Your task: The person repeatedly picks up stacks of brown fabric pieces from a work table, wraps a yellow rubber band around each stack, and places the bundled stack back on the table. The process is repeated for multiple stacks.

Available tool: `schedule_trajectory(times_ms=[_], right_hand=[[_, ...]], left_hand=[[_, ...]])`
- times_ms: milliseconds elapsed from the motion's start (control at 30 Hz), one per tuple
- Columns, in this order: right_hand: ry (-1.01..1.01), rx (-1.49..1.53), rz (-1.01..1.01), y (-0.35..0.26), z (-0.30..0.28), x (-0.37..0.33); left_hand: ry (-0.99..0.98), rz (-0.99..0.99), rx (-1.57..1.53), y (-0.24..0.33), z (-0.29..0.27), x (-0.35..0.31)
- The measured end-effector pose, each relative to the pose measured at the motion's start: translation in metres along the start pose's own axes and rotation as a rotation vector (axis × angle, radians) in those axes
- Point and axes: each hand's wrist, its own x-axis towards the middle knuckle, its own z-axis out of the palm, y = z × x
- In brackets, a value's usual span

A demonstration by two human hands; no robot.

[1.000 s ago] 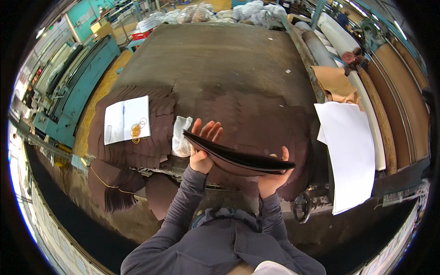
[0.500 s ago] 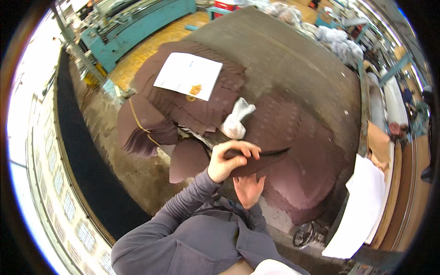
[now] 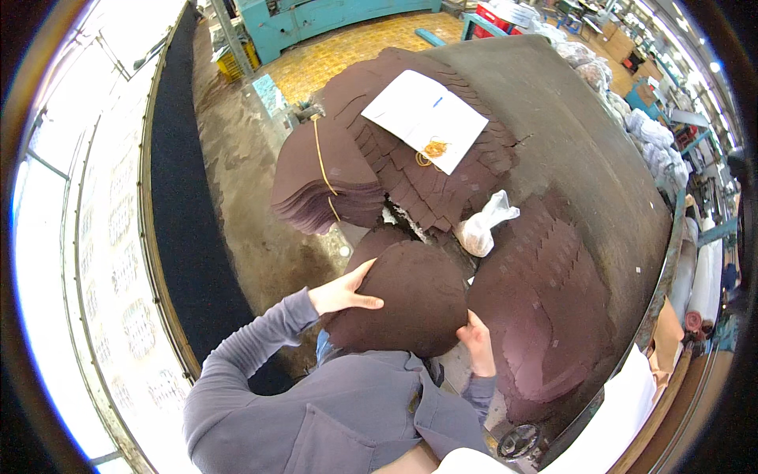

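Note:
Stretched between my hands is a dark brown rounded cut piece (image 3: pixel 410 304) of sheet material, lying broad side up in front of my body. My left hand (image 3: pixel 345 292) grips its left edge, with the thumb on top. At its lower right edge my right hand (image 3: pixel 478 345) is closed on the rim. Another brown piece (image 3: pixel 371 243) shows partly from behind it. To the right spreads a fanned pile of similar pieces (image 3: pixel 545 308). Beyond on the left stands a stack (image 3: pixel 324 178) bound with a yellow band.
A larger layered pile (image 3: pixel 371 83) carries a white paper sheet (image 3: pixel 434 110) and yellow rubber bands (image 3: pixel 433 150). Beside it sits a knotted clear plastic bag (image 3: pixel 482 229). The worn table (image 3: pixel 576 118) extends to the far right. White paper (image 3: pixel 624 403) hangs at the near right.
The piece, earlier seen nearly edge-on and curved, is now spread flat. My hands have moved apart, the right one closing on the edge. The view has shifted, moving the scene rightward.

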Motion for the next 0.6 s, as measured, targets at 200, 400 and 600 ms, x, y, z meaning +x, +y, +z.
schedule_trajectory(times_ms=[200, 400, 600], right_hand=[[0.224, -0.246, -0.07, 0.012, 0.052, 0.05], [0.269, -0.676, 0.094, 0.063, 0.041, 0.118], [0.048, -1.157, 0.217, 0.119, 0.061, 0.118]], left_hand=[[0.199, -0.043, -0.003, -0.049, -0.015, -0.016], [0.567, -0.063, 0.148, -0.131, -0.062, 0.057], [0.527, -0.393, 0.523, -0.22, -0.047, 0.079]])
